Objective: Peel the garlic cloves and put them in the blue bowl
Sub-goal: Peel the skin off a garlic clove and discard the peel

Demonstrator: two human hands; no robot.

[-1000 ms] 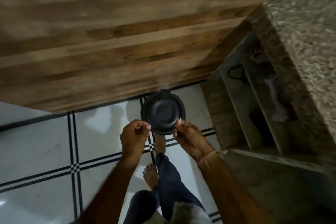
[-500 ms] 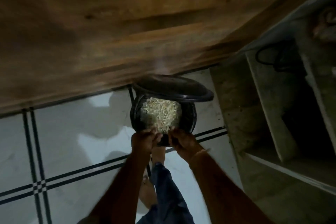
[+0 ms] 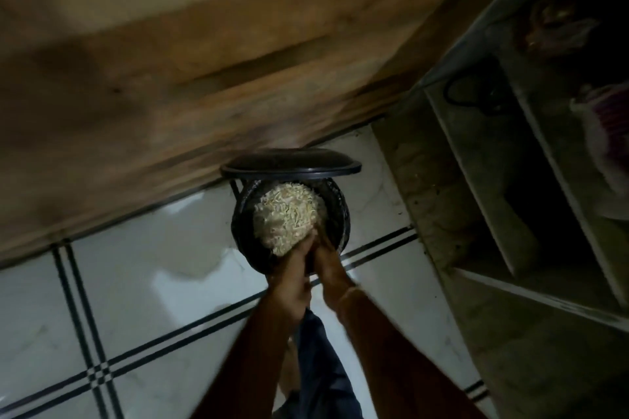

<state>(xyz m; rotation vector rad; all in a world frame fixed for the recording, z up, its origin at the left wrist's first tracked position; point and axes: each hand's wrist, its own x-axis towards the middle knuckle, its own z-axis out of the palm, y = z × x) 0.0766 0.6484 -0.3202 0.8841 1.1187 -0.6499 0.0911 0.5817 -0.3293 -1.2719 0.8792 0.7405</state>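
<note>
One bin [image 3: 340, 214], left hand [image 3: 291, 286], right hand [image 3: 328, 269]

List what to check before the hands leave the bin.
1. Lid raised off the black bin: ok.
2. Left hand and right hand above the bin's near rim: ok.
3. Both hands emptied: cannot tell, the fingers are blurred.
4. Room left in the bin: cannot tell; pale scraps cover most of the opening.
5. Sight of the blue bowl: not ok, it is absent from this view.
</note>
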